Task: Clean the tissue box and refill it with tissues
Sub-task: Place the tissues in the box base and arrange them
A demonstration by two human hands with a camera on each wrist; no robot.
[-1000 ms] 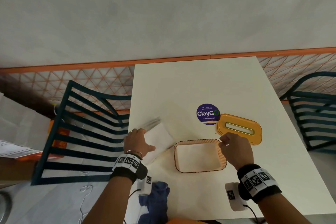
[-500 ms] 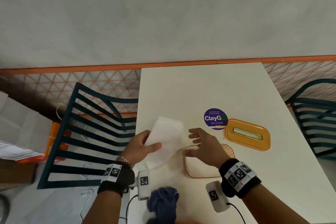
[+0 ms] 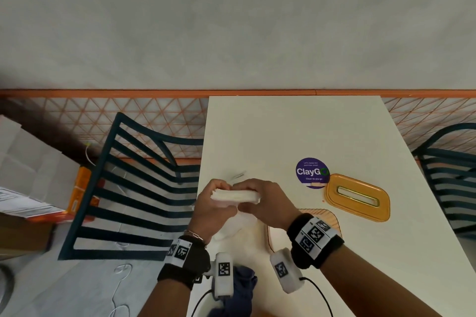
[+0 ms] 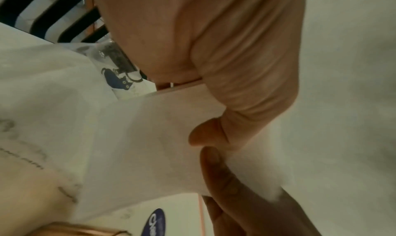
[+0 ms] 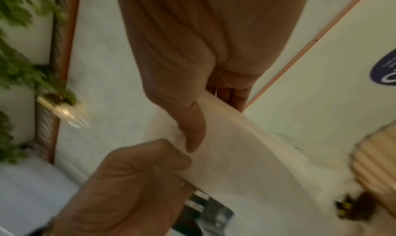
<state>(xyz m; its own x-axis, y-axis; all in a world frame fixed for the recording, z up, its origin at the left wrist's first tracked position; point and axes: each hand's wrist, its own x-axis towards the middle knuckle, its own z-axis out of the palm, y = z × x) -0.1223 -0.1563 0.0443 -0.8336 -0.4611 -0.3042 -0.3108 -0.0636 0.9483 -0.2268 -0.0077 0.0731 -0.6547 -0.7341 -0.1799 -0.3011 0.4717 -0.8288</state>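
Observation:
Both hands hold a white stack of tissues (image 3: pixel 235 196) level above the table's left side. My left hand (image 3: pixel 219 192) grips its left end and my right hand (image 3: pixel 253 194) grips its right end, thumbs under the stack (image 4: pixel 160 146). The right wrist view shows the same stack (image 5: pixel 235 163) pinched between both hands. The peach ribbed tissue box base (image 3: pixel 332 220) stands open behind my right wrist, mostly hidden. Its orange lid (image 3: pixel 358 197) with a slot lies apart at the right. A crumpled tissue wrapper (image 3: pixel 230 229) lies under the hands.
A purple round sticker (image 3: pixel 312 172) is on the white table (image 3: pixel 296 131). A dark blue cloth (image 3: pixel 242 288) lies at the near edge. Dark slatted chairs stand left (image 3: pixel 134 188) and right (image 3: pixel 448 177) of the table. Cardboard boxes (image 3: pixel 31 175) sit on the floor at left.
My left hand lifted the tissue stack off the table. My right hand left the box base's rim, moved left and took hold of the stack's other end.

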